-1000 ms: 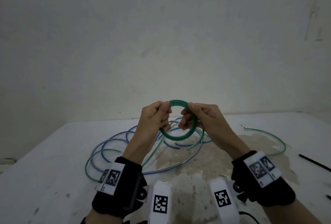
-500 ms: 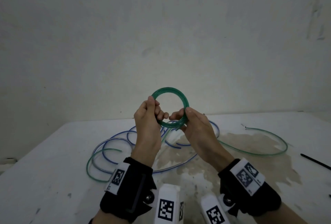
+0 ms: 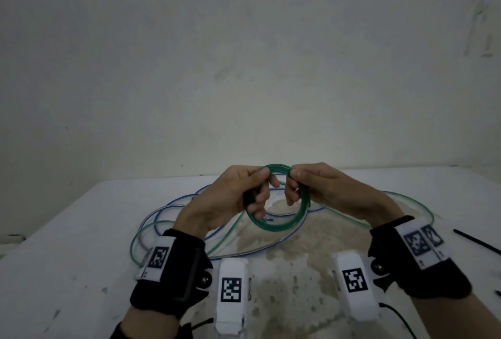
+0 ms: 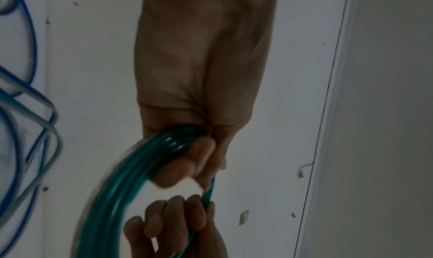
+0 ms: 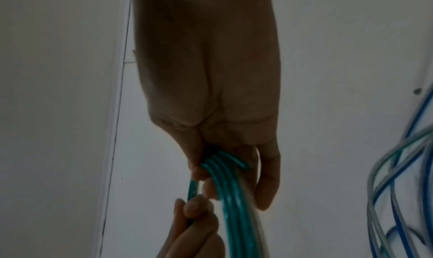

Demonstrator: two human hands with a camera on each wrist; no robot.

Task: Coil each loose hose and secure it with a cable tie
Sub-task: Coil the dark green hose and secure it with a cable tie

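Note:
A green hose coil (image 3: 282, 226) of several turns is held above the table between both hands. My left hand (image 3: 252, 189) grips its left side, fingers curled round the bundle (image 4: 131, 178). My right hand (image 3: 295, 186) pinches the right side, thumb on top of the strands (image 5: 225, 171). The coil's uncoiled tail (image 3: 401, 199) runs right across the table. A loose blue hose (image 3: 173, 208) lies in loops on the table behind and left of the hands, tangled with pale green hose (image 3: 141, 233).
A black cable tie (image 3: 477, 241) lies on the white table (image 3: 67, 271) at the right. Brown stains (image 3: 298, 252) mark the table's middle. A plain wall stands close behind the table's far edge.
The hands and coil came down from in front of the wall to just over the table. The grips shifted from the coil's bottom to its upper sides, and the wrists spread apart.

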